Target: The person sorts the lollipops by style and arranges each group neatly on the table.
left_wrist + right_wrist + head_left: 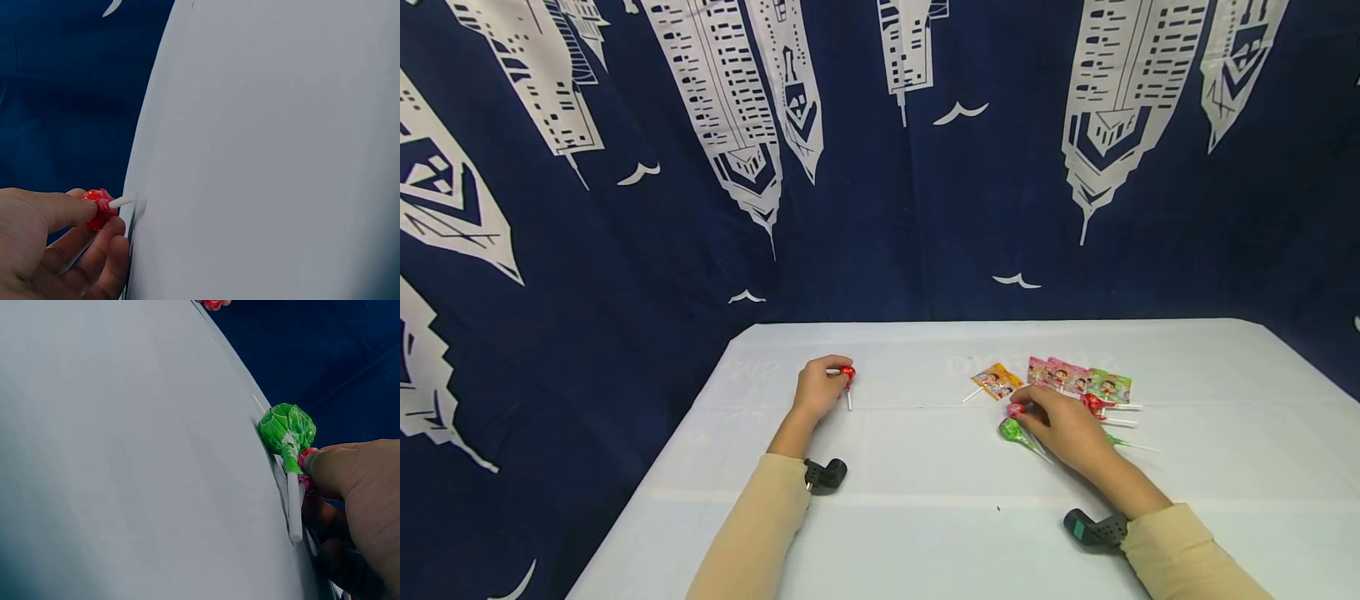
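My left hand [822, 388] pinches a red-wrapped lollipop [848, 372] by its head, between thumb and fingers. Its white stick points toward me, and the left wrist view shows the same lollipop [100, 209] at the fingertips. On the right, my right hand [1063, 425] pinches a pink lollipop [1015, 410] at the table, partly hidden behind the thumb in the right wrist view. Just in front of that hand lies a green-wrapped lollipop [1013, 430], its stick angled back toward the wrist; it looms large in the right wrist view [287, 430].
Beyond the right hand lie an orange flat-packed lollipop [997, 381], pink flat packets [1060, 373] and a green flat packet [1109, 385]. Red lollipops [1096, 405] and another green one [1112, 439] lie beside the hand. A dark blue printed cloth [917, 208] hangs behind the white table [917, 467].
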The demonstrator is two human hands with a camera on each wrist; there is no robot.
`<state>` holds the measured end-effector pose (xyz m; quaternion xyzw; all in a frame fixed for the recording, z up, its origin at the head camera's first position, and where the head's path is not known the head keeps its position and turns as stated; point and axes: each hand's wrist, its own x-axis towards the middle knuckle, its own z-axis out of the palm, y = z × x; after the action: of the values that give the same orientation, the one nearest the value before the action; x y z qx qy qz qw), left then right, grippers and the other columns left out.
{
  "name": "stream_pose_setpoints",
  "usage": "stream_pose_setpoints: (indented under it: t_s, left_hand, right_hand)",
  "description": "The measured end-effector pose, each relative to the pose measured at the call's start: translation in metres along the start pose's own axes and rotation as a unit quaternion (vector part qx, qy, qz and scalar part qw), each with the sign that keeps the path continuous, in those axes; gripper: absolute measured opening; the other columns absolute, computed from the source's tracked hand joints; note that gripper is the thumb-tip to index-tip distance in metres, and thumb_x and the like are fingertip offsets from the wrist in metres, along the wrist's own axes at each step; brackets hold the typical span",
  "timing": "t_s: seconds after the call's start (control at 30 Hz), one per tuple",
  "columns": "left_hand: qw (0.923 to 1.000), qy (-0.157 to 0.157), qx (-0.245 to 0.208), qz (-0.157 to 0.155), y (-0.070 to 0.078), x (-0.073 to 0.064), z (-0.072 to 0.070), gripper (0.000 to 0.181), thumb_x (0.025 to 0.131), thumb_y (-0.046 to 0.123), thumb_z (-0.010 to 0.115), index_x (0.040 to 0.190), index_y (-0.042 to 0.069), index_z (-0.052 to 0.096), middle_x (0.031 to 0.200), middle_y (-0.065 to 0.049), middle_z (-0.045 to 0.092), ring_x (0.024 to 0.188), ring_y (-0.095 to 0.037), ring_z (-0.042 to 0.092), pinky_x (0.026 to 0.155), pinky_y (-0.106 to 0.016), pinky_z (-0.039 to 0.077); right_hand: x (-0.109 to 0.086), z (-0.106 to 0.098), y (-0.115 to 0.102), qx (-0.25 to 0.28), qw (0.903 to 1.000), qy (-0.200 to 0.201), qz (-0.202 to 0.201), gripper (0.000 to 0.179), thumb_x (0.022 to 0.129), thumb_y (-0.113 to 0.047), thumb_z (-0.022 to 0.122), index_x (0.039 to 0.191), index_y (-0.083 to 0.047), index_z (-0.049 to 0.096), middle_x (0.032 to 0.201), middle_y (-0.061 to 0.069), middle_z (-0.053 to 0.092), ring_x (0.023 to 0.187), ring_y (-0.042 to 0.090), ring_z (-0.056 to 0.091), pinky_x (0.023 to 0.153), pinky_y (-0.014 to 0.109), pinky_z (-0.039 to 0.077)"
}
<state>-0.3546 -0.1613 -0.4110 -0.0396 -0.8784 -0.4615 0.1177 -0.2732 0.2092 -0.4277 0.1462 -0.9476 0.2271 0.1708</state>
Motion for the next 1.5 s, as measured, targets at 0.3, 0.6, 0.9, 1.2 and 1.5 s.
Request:
stream_pose_setpoints:
  t_s: [0.3, 0.6, 0.9, 1.2, 1.5]
  left_hand:
    - [0.9999, 0.010, 0.007, -0.002, -0.015, 0.001, -0.008, 0.024, 0.089, 0.005, 0.069, 0.112, 0.008, 0.076, 0.114, -0.014, 0.074, 0.094, -0.026, 0.071, 0.075, -0.029, 0.053]
    - [0.9987, 0.028, -0.038, -0.018, -0.030, 0.000, -0.008, 0.025, 0.090, 0.004, 0.070, 0.114, 0.007, 0.075, 0.111, -0.014, 0.074, 0.081, -0.011, 0.065, 0.066, -0.018, 0.052]
    - [0.9995, 0.016, -0.023, -0.012, -0.036, 0.001, -0.005, 0.025, 0.091, 0.009, 0.070, 0.116, 0.012, 0.074, 0.114, -0.010, 0.075, 0.088, -0.015, 0.066, 0.072, -0.022, 0.051]
    - [0.9998, 0.020, -0.007, -0.004, -0.038, 0.000, -0.006, 0.026, 0.091, 0.011, 0.071, 0.116, 0.014, 0.075, 0.115, -0.007, 0.075, 0.091, -0.019, 0.066, 0.075, -0.026, 0.050]
    - [0.9999, 0.014, -0.002, 0.009, -0.034, 0.001, -0.001, 0.025, 0.090, 0.011, 0.071, 0.114, 0.015, 0.076, 0.113, -0.006, 0.075, 0.089, -0.017, 0.065, 0.075, -0.027, 0.049]
  right_hand:
    - [0.002, 0.002, -0.001, 0.004, 0.9999, 0.004, -0.010, 0.023, 0.088, -0.017, 0.075, 0.111, -0.015, 0.070, 0.083, -0.003, 0.064, 0.071, 0.012, 0.050, 0.064, 0.030, 0.041]
    - [0.004, 0.002, -0.005, 0.005, 0.9999, 0.003, -0.016, 0.024, 0.089, -0.017, 0.074, 0.112, -0.014, 0.069, 0.090, 0.002, 0.070, 0.075, 0.014, 0.055, 0.068, 0.034, 0.046]
    - [-0.001, 0.001, -0.005, 0.007, 0.9998, 0.005, -0.020, 0.028, 0.090, -0.016, 0.073, 0.118, -0.015, 0.071, 0.117, 0.011, 0.072, 0.103, 0.031, 0.069, 0.087, 0.052, 0.054]
    - [0.002, 0.001, -0.006, 0.017, 0.9995, 0.009, -0.025, 0.026, 0.090, -0.015, 0.072, 0.116, -0.013, 0.072, 0.116, 0.013, 0.073, 0.107, 0.034, 0.068, 0.090, 0.054, 0.053]
    - [0.003, -0.003, -0.002, 0.022, 0.9993, 0.026, -0.015, 0.027, 0.089, -0.013, 0.073, 0.117, -0.011, 0.071, 0.109, 0.012, 0.071, 0.082, 0.019, 0.058, 0.073, 0.040, 0.048]
